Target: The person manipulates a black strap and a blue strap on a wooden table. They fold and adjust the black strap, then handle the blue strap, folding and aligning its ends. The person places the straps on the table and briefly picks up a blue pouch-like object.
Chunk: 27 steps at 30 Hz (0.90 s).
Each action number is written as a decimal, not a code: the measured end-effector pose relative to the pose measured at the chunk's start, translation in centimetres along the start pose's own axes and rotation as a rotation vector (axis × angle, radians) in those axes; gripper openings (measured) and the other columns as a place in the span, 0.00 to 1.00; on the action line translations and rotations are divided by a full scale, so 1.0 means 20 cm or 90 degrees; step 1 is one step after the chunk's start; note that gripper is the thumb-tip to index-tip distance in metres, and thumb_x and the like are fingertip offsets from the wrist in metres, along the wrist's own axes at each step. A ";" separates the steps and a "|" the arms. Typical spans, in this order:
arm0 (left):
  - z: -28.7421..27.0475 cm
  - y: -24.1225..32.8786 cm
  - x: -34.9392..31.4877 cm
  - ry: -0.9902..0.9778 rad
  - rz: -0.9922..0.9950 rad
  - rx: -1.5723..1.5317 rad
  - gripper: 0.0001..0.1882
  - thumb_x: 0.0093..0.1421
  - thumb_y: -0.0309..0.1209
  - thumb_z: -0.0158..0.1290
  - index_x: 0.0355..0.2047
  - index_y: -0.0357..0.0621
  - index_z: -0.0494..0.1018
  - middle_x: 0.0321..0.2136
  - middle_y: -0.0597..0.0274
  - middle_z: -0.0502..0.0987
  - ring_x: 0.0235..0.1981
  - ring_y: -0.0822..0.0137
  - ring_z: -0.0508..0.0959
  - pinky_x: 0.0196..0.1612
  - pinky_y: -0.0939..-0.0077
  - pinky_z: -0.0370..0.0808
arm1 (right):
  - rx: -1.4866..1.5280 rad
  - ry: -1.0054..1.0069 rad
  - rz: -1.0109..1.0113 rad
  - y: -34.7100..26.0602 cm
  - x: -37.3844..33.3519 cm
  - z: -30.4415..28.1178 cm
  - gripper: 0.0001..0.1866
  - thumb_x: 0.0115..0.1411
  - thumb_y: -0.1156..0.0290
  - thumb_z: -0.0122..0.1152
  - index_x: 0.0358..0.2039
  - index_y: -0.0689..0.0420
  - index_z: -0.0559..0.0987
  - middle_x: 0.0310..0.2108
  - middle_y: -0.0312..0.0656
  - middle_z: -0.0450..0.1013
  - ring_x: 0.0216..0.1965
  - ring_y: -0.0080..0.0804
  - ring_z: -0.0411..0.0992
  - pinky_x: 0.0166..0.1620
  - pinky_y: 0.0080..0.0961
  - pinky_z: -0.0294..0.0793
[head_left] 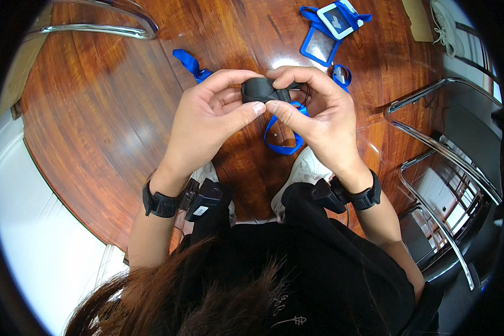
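Between my two hands, held up at the upper middle of the head view, is a black strap point(259, 89) wound into a thick roll. My left hand point(210, 106) grips the roll's left end, thumb in front and fingers curled behind. At the other end my right hand point(321, 106) pinches it between thumb and forefinger, where a loose part of the strap shows. Both hands are closed, and the thumb tips almost meet below the roll. A blue lanyard point(285, 150) lies in a loop on the wooden floor below my right hand, partly hidden by it.
Another blue strap point(189, 61) lies past my left hand. At the far right are a white-framed badge holder point(337, 21), a blue-framed badge holder point(320, 47) and a small blue loop point(341, 75). Chrome-legged chairs point(448, 140) stand right; a chrome tube frame point(95, 28) is far left.
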<state>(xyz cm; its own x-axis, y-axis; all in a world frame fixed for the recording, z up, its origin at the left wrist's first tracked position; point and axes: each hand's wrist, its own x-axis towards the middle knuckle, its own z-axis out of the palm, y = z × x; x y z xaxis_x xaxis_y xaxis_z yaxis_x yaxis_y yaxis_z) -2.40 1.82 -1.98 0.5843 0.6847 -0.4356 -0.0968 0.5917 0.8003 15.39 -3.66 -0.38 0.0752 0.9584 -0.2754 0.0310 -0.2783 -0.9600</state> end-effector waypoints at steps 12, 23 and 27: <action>-0.02 -0.02 0.03 -0.005 -0.045 0.033 0.17 0.56 0.22 0.56 0.46 0.33 0.70 0.40 0.59 0.76 0.42 0.73 0.76 0.48 0.79 0.74 | 0.122 0.011 0.112 0.06 0.01 0.00 0.17 0.50 0.79 0.68 0.40 0.59 0.75 0.36 0.34 0.73 0.33 0.13 0.68 0.36 0.10 0.68; -0.08 -0.14 0.05 0.018 -0.151 -0.209 0.12 0.63 0.27 0.49 0.45 0.35 0.68 0.43 0.57 0.73 0.46 0.66 0.75 0.52 0.68 0.73 | 0.195 -0.072 0.262 0.12 0.04 -0.04 0.20 0.56 0.78 0.62 0.49 0.62 0.70 0.40 0.39 0.72 0.40 0.21 0.71 0.43 0.18 0.72; -0.08 -0.16 0.06 0.024 -0.148 -0.243 0.14 0.64 0.31 0.48 0.47 0.36 0.68 0.44 0.56 0.73 0.46 0.66 0.75 0.51 0.68 0.73 | 0.161 -0.044 0.241 0.15 0.04 -0.05 0.20 0.53 0.79 0.63 0.47 0.61 0.71 0.37 0.37 0.71 0.37 0.20 0.70 0.42 0.17 0.71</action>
<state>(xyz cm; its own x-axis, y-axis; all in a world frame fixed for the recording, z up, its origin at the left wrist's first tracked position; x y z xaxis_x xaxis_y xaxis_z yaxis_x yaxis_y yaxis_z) -2.64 1.42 -5.77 0.5961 0.5256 -0.6070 -0.2602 0.8416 0.4732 16.51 -3.73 -3.46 -0.0327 0.7971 -0.6029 -0.2311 -0.5929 -0.7714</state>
